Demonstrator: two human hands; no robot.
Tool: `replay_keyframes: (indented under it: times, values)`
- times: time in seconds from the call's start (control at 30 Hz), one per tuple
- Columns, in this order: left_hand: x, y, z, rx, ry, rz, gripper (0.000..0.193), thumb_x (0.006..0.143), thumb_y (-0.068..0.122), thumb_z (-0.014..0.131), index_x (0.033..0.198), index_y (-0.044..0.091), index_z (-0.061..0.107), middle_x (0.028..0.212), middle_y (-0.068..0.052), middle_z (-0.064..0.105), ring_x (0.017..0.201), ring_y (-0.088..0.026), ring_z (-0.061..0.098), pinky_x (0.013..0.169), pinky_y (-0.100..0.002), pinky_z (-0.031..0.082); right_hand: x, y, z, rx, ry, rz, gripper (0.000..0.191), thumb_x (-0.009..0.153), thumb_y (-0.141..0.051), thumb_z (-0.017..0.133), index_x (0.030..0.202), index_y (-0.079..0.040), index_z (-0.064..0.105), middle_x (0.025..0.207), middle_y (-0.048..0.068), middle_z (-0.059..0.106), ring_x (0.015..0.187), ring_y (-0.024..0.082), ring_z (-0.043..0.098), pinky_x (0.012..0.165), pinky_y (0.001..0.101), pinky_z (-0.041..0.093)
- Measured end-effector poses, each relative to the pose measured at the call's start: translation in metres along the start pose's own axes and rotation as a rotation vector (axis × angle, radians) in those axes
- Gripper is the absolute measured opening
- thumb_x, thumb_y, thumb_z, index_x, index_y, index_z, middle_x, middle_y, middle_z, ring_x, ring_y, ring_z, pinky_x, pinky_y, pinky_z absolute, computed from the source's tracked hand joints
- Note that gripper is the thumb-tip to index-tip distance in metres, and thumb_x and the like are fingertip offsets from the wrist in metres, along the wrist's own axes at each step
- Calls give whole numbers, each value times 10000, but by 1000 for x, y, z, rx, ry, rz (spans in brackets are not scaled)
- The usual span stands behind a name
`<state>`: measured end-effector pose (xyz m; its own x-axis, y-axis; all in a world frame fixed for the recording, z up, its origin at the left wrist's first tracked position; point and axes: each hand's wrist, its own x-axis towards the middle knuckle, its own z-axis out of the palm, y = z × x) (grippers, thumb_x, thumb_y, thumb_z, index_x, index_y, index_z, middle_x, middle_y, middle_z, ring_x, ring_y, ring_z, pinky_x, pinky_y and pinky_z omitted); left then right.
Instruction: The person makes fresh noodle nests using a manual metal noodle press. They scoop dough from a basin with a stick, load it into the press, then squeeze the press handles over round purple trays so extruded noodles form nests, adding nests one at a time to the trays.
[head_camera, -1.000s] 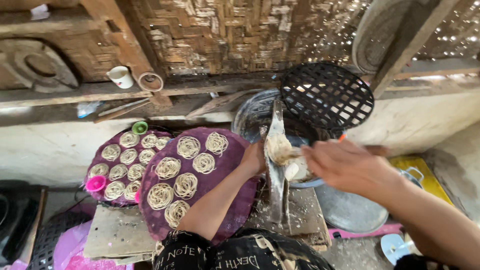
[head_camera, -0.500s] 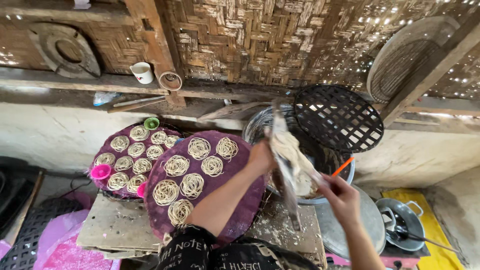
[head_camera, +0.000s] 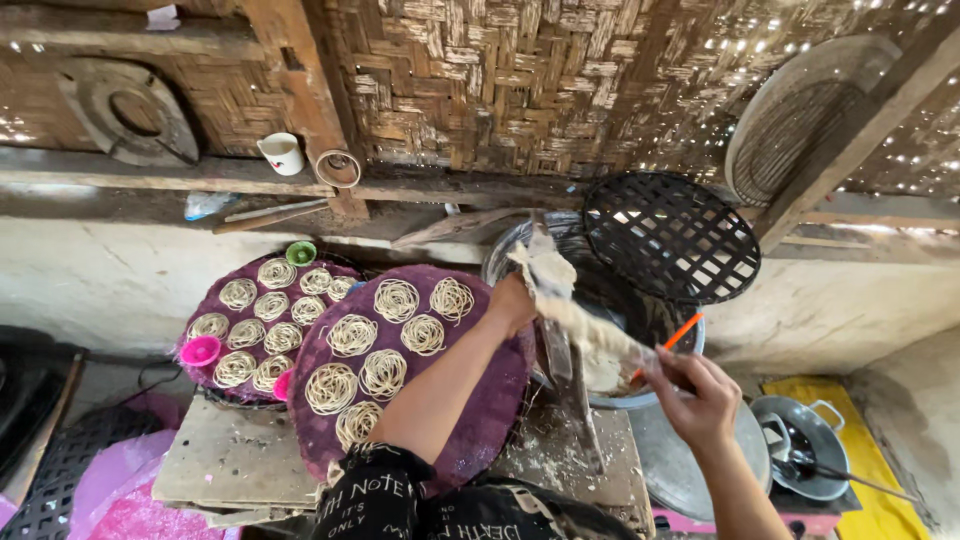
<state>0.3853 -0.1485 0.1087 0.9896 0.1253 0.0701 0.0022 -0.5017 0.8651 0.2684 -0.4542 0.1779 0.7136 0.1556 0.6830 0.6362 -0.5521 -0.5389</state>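
My left hand (head_camera: 512, 303) grips the top of a dough-caked metal noodle press (head_camera: 560, 330) that stands on a floury wooden board (head_camera: 560, 450). My right hand (head_camera: 690, 392) holds the far end of a pale strip of dough (head_camera: 600, 340) and an orange-handled tool (head_camera: 675, 340) over a metal bowl (head_camera: 640, 385). A round purple tray (head_camera: 480, 420) under my left forearm carries several coiled noodle nests (head_camera: 352, 336). A second purple tray (head_camera: 215, 300) behind it holds more nests.
A black woven round tray (head_camera: 672, 236) leans against the wall behind the bowl. Small pink (head_camera: 200, 350) and green (head_camera: 300, 253) cups sit on the far tray. A metal pot (head_camera: 805, 445) stands at right on a yellow surface. A white cup (head_camera: 282, 153) rests on the wooden ledge.
My right hand has dropped lower and to the right, drawing the dough strip out from the press. The view has shifted, and my left hand stays on the press top.
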Motion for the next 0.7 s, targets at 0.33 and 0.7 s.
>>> replay_keyframes:
  times: [0.33, 0.7]
  values:
    - [16, 26, 51, 432, -165, 215, 501, 799, 443, 679, 1198, 147, 730, 1205, -175, 725, 1110, -396, 673, 922, -478, 559, 12, 41, 27, -185, 197, 129, 245, 893, -226, 834, 1042, -39, 783, 723, 40, 637, 603, 58, 543, 585, 257, 439]
    - [22, 16, 73, -101, -317, -49, 600, 849, 487, 691, 1314, 110, 660, 1319, -171, 671, 1215, -362, 630, 964, -450, 531, -31, 97, -11, 435, -86, 574, 304, 846, -244, 810, 1069, -41, 773, 867, -14, 739, 779, 27, 625, 695, 220, 494]
